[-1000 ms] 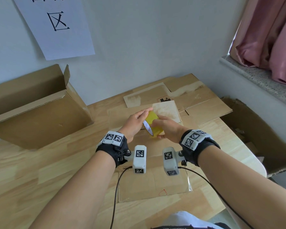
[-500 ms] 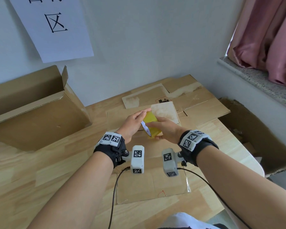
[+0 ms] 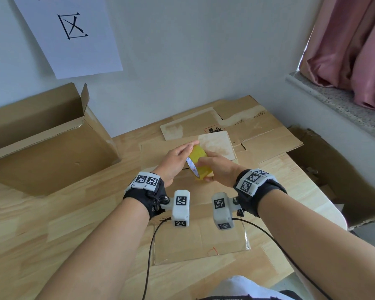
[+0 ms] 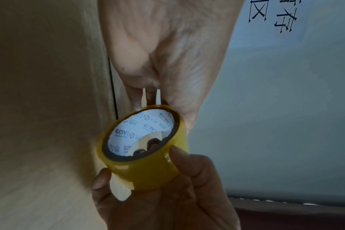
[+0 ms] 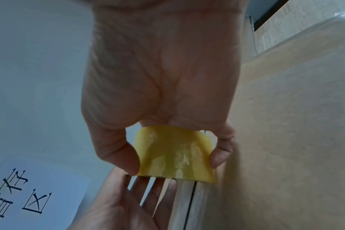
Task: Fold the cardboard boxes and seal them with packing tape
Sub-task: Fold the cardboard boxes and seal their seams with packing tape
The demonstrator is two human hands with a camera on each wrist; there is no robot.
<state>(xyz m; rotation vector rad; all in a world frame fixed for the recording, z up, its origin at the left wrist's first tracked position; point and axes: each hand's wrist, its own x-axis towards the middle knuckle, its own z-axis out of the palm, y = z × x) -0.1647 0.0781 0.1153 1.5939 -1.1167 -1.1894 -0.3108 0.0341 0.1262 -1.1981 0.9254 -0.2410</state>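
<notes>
Tape roll [image 3: 198, 164] is gripped by right hand [image 3: 218, 169] (thumb and fingers curled round it); left hand [image 3: 174, 162] fingers are laid straight against its rim, above flattened cardboard [image 3: 200, 243].

The left hand [image 3: 175, 161] fingers have slid further along the tape roll [image 3: 198, 164].

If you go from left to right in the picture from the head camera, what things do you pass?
Open cardboard box → left hand → yellow tape roll → right hand → torn cardboard box beside the table.
</notes>
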